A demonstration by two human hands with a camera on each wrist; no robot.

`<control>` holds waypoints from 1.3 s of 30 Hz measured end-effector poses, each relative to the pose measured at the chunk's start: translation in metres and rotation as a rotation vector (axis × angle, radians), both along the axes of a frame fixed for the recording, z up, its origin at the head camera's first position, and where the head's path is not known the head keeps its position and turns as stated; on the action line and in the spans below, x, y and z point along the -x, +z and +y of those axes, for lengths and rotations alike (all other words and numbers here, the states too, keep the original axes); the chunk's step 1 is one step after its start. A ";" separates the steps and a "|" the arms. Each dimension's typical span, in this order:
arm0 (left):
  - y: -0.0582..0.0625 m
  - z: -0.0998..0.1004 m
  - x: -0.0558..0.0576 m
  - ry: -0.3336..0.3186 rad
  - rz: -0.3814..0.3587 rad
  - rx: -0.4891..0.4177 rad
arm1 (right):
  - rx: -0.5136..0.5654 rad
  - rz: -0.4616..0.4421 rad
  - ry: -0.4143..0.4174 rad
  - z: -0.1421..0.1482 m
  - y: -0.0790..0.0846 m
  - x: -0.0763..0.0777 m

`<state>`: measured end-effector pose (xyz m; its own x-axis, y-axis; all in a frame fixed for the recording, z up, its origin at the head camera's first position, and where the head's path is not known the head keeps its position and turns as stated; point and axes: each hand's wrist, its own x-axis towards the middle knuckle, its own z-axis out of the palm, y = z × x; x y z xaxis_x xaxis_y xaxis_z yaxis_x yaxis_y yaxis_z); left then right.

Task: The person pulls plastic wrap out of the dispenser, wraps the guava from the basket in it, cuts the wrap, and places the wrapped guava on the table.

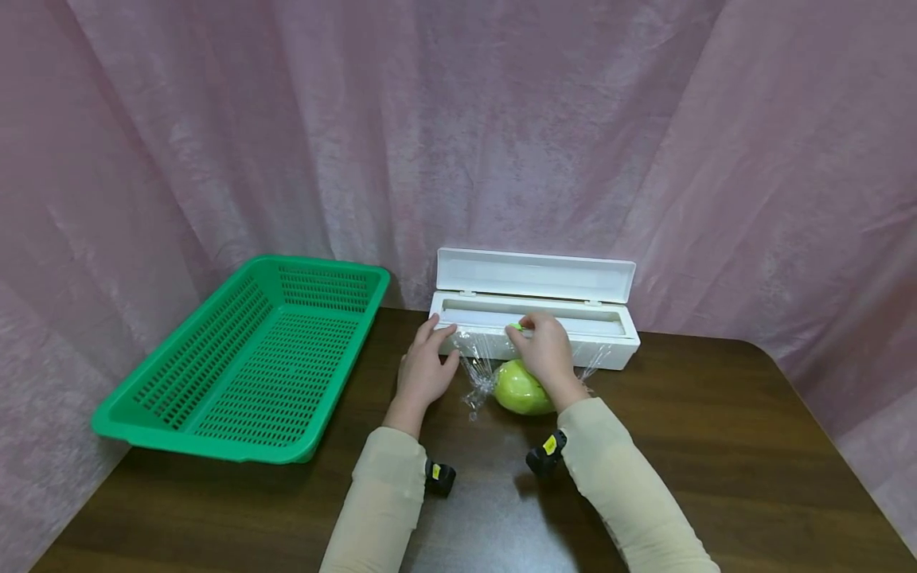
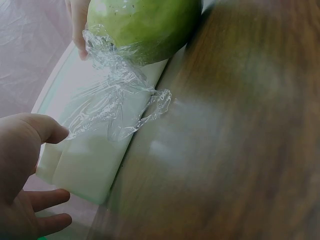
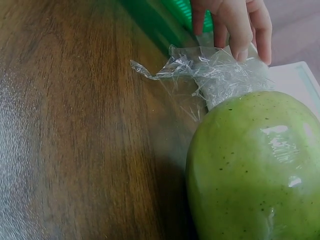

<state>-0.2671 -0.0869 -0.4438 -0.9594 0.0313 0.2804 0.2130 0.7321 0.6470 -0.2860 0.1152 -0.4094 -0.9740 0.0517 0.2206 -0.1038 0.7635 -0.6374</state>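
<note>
A green fruit (image 1: 521,389) with small dark specks, covered in clear film, sits against the front of a white cling film box (image 1: 602,350). Loose crumpled film (image 2: 117,95) trails from the fruit's left side across the box front. My right hand (image 1: 548,350) reaches over the fruit and pinches a small bright green slider (image 1: 516,326) at the box's front edge between thumb and index finger. At the box's left end is my left hand (image 1: 423,370), fingers extended over the front edge, its thumb tip at the film in the left wrist view.
The box's hinged lid (image 1: 533,274) stands raised at the back. An open green plastic basket (image 1: 308,446) is to the left on the dark wooden table (image 1: 716,446). A pink curtain (image 1: 458,143) hangs close behind everything.
</note>
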 end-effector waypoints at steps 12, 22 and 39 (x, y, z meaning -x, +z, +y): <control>0.000 -0.001 0.000 -0.002 -0.006 -0.006 | 0.040 -0.016 -0.015 -0.001 0.003 -0.004; 0.000 -0.001 -0.001 -0.008 -0.013 -0.014 | 0.065 -0.028 -0.018 -0.001 0.002 -0.004; 0.003 -0.001 -0.002 -0.011 -0.014 -0.022 | 0.090 -0.015 -0.033 -0.001 0.002 -0.006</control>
